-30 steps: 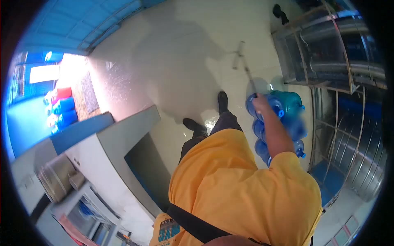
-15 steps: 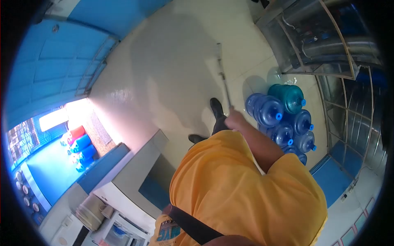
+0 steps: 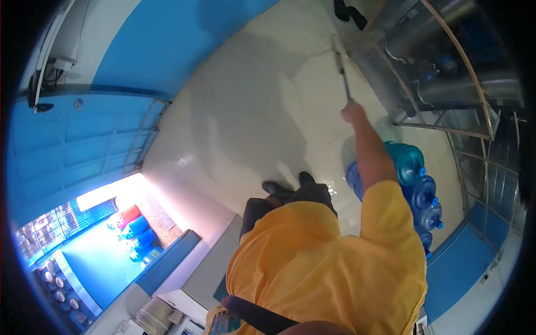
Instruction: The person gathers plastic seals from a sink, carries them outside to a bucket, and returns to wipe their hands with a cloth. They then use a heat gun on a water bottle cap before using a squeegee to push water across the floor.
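Observation:
My right hand (image 3: 352,111) is closed around a long, thin pole (image 3: 346,84), with the arm stretched out ahead over the tiled floor. The pole points away from me, its far end blurred near the metal-framed rack. My left hand is not in view. Under my outstretched forearm and to its right lie several large water jugs, among them a teal jug (image 3: 406,163) and a blue jug (image 3: 422,192), stacked on their sides with blue caps facing right.
A metal rack (image 3: 446,131) with steel cylinders stands at the right. Someone's dark boots (image 3: 350,14) show at the top. At left are a blue panelled door (image 3: 84,128) and a bright opening with coloured jugs (image 3: 137,226). A white counter (image 3: 204,268) is beside me.
My right hand has reached farther forward and to the right, carrying the pole along. My feet have shifted and the view has turned. More of the dark boots at the top shows.

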{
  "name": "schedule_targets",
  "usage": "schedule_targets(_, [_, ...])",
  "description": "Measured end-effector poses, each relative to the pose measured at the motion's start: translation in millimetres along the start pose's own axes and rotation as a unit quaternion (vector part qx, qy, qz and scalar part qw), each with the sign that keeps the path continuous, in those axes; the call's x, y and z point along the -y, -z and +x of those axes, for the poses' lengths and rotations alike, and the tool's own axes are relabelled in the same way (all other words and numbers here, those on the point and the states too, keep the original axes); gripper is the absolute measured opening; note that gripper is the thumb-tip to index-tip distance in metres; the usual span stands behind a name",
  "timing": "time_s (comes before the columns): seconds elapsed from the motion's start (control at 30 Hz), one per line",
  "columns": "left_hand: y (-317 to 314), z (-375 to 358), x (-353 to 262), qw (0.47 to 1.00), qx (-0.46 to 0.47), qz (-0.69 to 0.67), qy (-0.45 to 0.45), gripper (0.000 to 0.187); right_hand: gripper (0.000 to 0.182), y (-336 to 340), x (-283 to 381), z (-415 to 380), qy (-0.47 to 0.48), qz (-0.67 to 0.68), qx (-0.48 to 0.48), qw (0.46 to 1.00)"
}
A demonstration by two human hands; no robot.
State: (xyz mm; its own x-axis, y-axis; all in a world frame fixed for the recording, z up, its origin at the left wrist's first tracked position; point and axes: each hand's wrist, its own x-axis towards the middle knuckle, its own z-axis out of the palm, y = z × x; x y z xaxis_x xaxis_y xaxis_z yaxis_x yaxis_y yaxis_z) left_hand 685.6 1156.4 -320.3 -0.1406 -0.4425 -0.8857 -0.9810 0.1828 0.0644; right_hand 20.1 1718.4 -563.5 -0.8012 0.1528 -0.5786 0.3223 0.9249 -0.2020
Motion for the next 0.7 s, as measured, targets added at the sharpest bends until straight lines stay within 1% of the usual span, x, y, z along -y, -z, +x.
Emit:
schedule_targets(0.03, [1.6, 1.5, -3.7, 1.000, 0.004, 0.010, 0.014, 0.040, 0.037, 0.0, -3.2, 41.8, -0.022, -0.010, -0.004, 1.000])
schedule_targets(0.07, [1.9, 6.1, -9.4, 1.000, 0.007, 0.016, 0.026, 0.040, 0.037, 11.4, 15.2, 57.7, -0.020, -0.004, -0.005, 1.000])
schedule_targets(0.1, [5.9, 11.9, -16.6, 0.999, 0.009, 0.021, 0.035, 0.040, 0.037, 26.6, 31.7, 73.5, 0.043, -0.093, 0.050, 0.993])
schedule_targets(0.13, [12.7, 17.4, -26.2, 0.999, 0.013, 0.026, 0.040, 0.039, 0.037, 33.7, 49.7, 78.5, 0.104, -0.181, 0.109, 0.972])
schedule_targets(0.17, [20.6, 26.7, -35.4, 0.999, 0.017, 0.030, 0.040, 0.039, 0.037, 32.9, 74.7, 78.4, 0.101, -0.178, 0.111, 0.973])
schedule_targets(0.23, [45.4, 50.6, -60.9, 0.998, 0.026, 0.040, 0.028, 0.038, 0.047, 32.1, 121.4, 67.0, 0.186, -0.324, 0.220, 0.901])
schedule_targets(0.27, [61.2, 65.9, -79.6, 0.999, 0.030, 0.044, 0.014, 0.038, 0.052, -16.4, 126.7, 81.5, 0.155, -0.241, 0.160, 0.945])
schedule_targets(0.3, [76.1, 80.5, -94.8, 0.998, 0.033, 0.046, 0.000, 0.037, 0.056, -27.0, 153.2, 52.8, 0.094, -0.134, 0.112, 0.980])
schedule_targets(0.33, [92.4, 98.5, -112.6, 0.998, 0.034, 0.049, -0.018, 0.037, 0.061, -36.2, 181.0, 21.9, 0.047, -0.016, 0.052, 0.997])
schedule_targets(0.37, [110.9, 118.8, -131.7, 0.997, 0.033, 0.050, -0.041, 0.037, 0.077, -38.5, 211.7, -5.0, 0.066, -0.021, 0.097, 0.993])
schedule_targets(0.4, [129.0, 138.9, -152.4, 0.996, 0.031, 0.049, -0.068, 0.036, 0.077, -37.9, 237.9, -35.8, 0.095, -0.060, 0.091, 0.989])
schedule_targets(0.43, [152.9, 160.5, -177.4, 0.994, 0.027, 0.047, -0.100, 0.036, 0.068, -30.4, 267.1, -51.3, 0.073, -0.018, 0.160, 0.984])
schedule_targets(0.47, [171.8, 184.5, -204.3, 0.990, 0.026, 0.034, -0.134, 0.036, 0.067, -26.4, 288.8, -65.0, 0.071, 0.017, 0.198, 0.977])
schedule_targets(0.53, [214.3, 226.5, -265.3, 0.978, 0.020, -0.004, -0.208, 0.035, 0.061, -61.4, 315.5, -67.6, 0.068, 0.067, 0.182, 0.979])
schedule_targets(0.6, [250.2, 254.5, -331.6, 0.969, 0.009, -0.036, -0.245, 0.034, 0.053, -60.1, 333.8, -67.8, 0.104, 0.056, 0.213, 0.970])
schedule_targets(0.63, [257.9, 256.6, -360.2, 0.964, -0.010, -0.016, -0.265, 0.034, 0.053, -50.4, 336.4, -60.9, 0.096, 0.061, 0.210, 0.971])
schedule_targets(0.67, [265.8, 259.2, -388.2, 0.959, -0.031, 0.004, -0.283, 0.034, 0.052, -34.2, 337.8, -52.1, 0.113, 0.078, 0.212, 0.968])
schedule_targets(0.7, [268.4, 249.0, -430.3, 0.969, -0.025, -0.077, -0.235, 0.039, 0.051, -20.0, 336.7, -38.3, 0.131, 0.094, 0.212, 0.964])
